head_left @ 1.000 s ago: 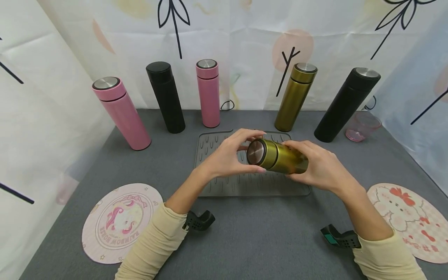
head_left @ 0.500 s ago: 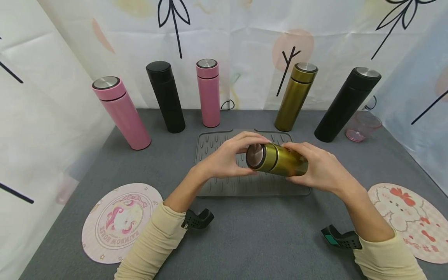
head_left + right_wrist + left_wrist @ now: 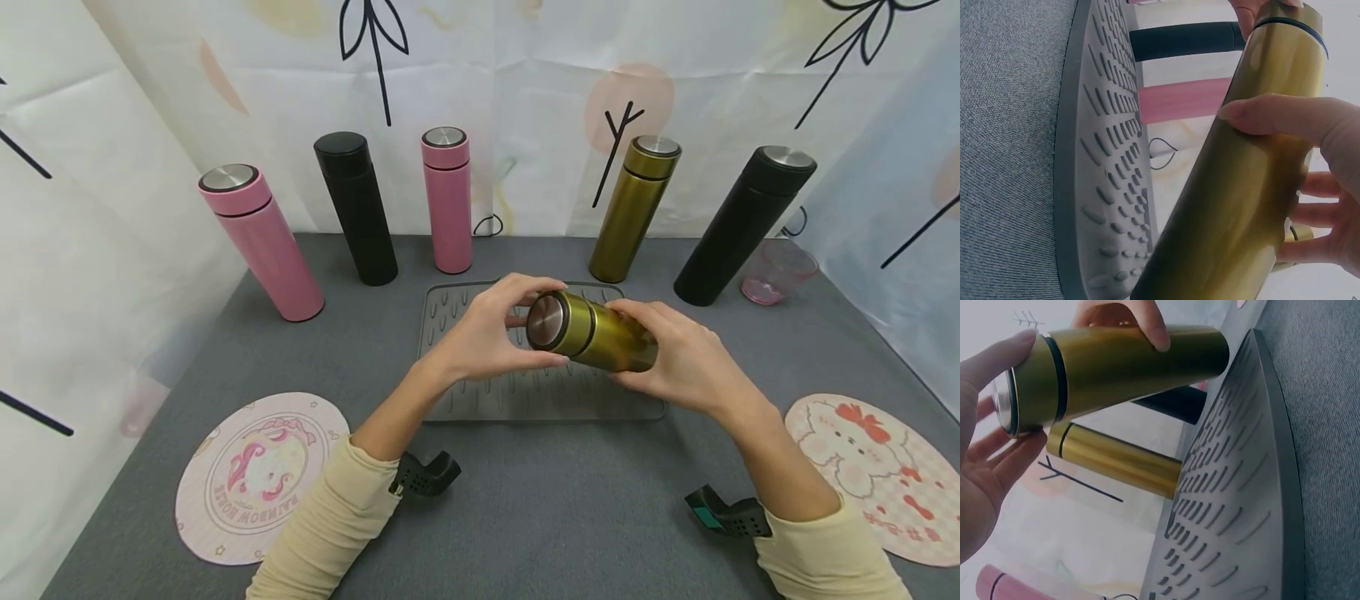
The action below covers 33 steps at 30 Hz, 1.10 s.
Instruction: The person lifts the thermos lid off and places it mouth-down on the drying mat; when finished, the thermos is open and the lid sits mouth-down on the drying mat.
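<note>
A gold thermos bottle (image 3: pixel 611 337) is held tilted in the air above a grey ridged mat (image 3: pixel 547 404), its steel-topped cap end towards the left. My left hand (image 3: pixel 491 329) holds it at the cap, thumb on one side and fingers on the other. Around the body, my right hand (image 3: pixel 678 354) grips with the thumb on the near side. In the left wrist view the cap (image 3: pixel 1032 387) sits on the bottle above a dark seam. The right wrist view shows the right thumb (image 3: pixel 1272 115) across the gold body, with fingers behind it.
Behind the mat stand a pink bottle (image 3: pixel 262 250), a black bottle (image 3: pixel 358 212), another pink bottle (image 3: pixel 447 204), a second gold bottle (image 3: pixel 633 212) and another black bottle (image 3: pixel 738 229). A pink glass (image 3: pixel 776 271) is at far right. Round mats lie left (image 3: pixel 195 500) and right (image 3: pixel 933 467).
The bottle's cap end dipped slightly half a second ago and is now raised again. My left hand has shifted its fingers around the cap. The right hand has kept its grip.
</note>
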Motion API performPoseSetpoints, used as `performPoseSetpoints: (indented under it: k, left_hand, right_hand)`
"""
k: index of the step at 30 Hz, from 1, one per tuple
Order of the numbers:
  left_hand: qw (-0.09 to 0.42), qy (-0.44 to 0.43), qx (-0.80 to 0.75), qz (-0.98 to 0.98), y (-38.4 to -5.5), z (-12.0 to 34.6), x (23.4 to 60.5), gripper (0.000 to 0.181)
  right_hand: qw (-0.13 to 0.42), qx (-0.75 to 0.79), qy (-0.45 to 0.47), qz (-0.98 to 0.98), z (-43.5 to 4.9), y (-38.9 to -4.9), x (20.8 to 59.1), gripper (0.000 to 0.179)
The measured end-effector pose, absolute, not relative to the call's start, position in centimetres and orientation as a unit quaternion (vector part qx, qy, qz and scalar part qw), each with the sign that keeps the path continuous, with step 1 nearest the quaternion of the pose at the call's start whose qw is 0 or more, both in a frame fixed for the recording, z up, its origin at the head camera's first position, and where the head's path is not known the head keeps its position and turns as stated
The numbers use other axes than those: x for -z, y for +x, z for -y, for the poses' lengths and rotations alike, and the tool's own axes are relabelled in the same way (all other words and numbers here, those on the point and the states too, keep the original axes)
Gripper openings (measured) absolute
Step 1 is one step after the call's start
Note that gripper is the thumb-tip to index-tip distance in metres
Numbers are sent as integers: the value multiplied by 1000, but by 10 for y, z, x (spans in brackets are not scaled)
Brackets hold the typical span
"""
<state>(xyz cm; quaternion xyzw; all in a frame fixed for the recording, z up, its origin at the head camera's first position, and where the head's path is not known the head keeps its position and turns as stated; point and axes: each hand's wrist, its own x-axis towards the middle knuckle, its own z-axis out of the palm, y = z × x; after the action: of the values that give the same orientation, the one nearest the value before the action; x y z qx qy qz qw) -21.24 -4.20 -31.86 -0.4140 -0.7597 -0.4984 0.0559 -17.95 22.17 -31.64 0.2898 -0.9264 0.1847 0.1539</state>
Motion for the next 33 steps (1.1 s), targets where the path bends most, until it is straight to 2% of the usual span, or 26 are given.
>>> performPoseSetpoints:
  k: [10,13,17,22,33]
  left_hand:
    - [54,-336,527,779,-203,34,314,66]
    - [48,-352,528,771,-205,34,314,71]
    - [43,-419,511,749,-210,37,316,80]
    - [17,-483,493,724,-216,42,318,77]
    - [32,-454,493,742,-214,42,315,72]
  right_hand:
    - [172,-191,275,927,-220,-182,319,84]
    - [169,-191,276,927,-220,-182,318,84]
    - [163,-187,280,927,-221,-181,319,83]
    - [155,-182,281,929,-221,-180,319,82]
    - [153,-185,278,930,-220,-181,320,81]
